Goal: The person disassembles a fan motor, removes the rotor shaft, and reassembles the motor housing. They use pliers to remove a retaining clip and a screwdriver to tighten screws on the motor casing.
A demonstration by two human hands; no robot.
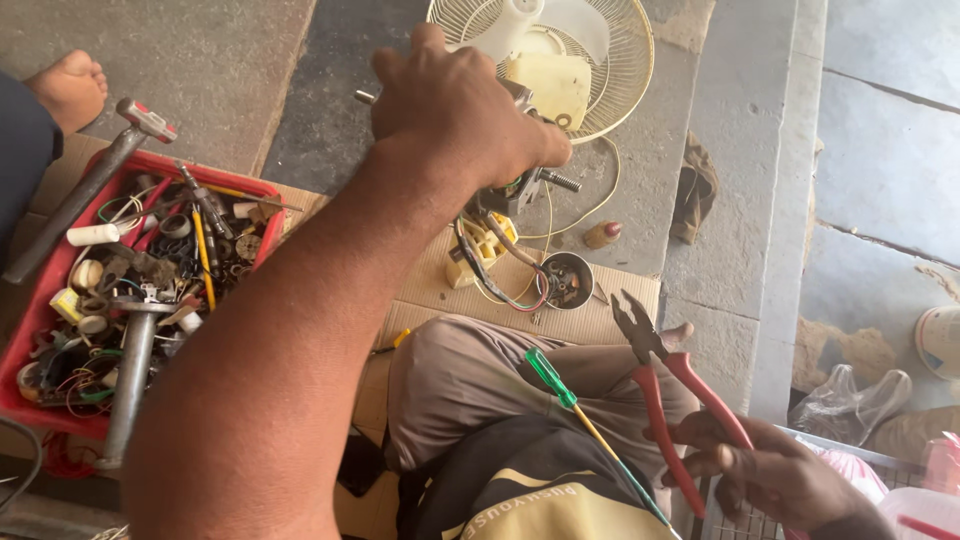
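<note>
The fan motor (520, 185) is seen stripped out of its housing, with wires (500, 275) trailing from it to a small round part (567, 280) on the cardboard (440, 290); the fan guard (610, 60) with its blade lies just beyond the motor on the floor. The dismantling thus appears well advanced, while reassembly is judged to be wholly left. The left hand (460, 105) is closed over the top of the motor, fingers curled down around it so that most of the body is hidden. Red-handled pliers (665, 385) are held in the right hand (770, 470), nearer than the motor and to its right, fingers wrapped around the handles and the tips parted. A green screwdriver (560, 390) lies on the lap below the motor. A red tray (140, 290) of parts sits to the motor's left.
</note>
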